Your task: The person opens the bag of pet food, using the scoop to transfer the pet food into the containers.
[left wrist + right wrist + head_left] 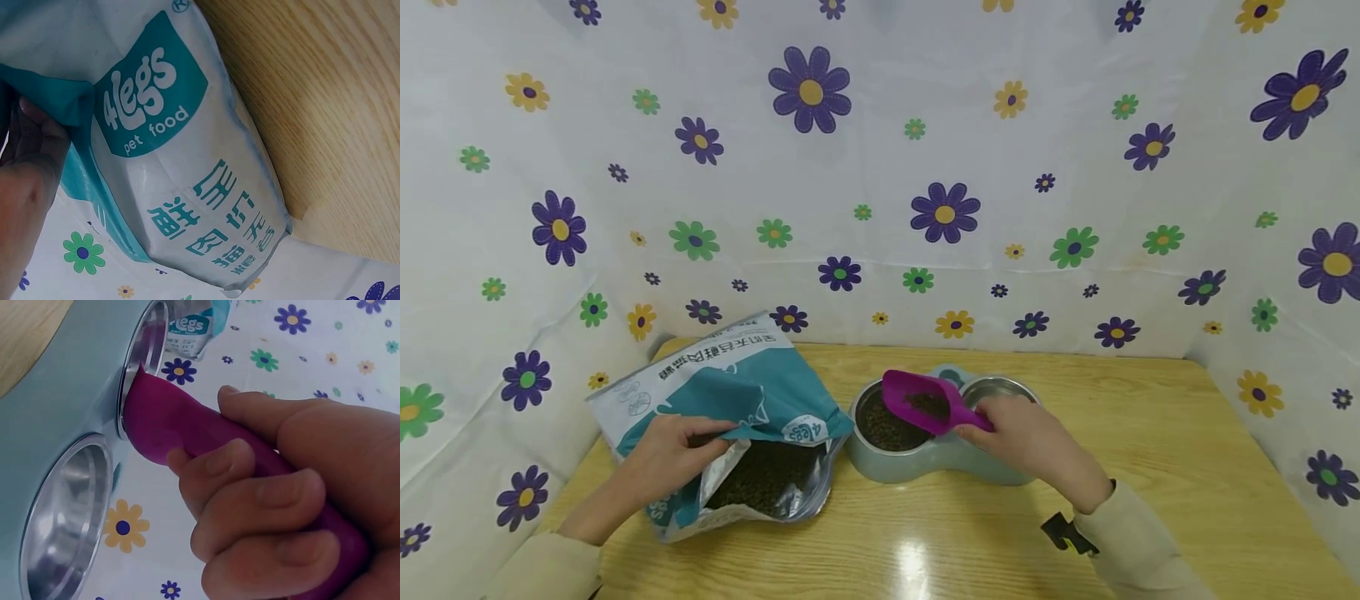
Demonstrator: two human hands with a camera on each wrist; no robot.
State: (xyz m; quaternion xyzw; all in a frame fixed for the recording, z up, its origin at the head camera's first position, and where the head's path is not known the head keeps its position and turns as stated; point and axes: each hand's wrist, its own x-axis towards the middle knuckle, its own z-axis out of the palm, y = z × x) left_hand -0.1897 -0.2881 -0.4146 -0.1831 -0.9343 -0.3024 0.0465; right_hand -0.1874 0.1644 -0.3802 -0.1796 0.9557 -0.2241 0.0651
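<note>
My right hand (1026,433) grips the handle of a magenta scoop (936,406), fingers wrapped round it in the right wrist view. Some brown kibble (928,404) lies in the scoop, which is over the left bowl of a pale blue-green double pet bowl (887,468). That left bowl holds kibble (880,421); the right steel bowl (69,519) shows bare metal inside. With thumb and fingers my left hand (673,454) pinches the opened edge of a teal and white pet food bag (156,181). Dark kibble (767,475) shows through the bag's mouth.
All of this stands on a light wooden table (1120,417). A white cloth (880,167) printed with purple, green and yellow flowers hangs behind and along both sides. The bag lies close to the double bowl's left side.
</note>
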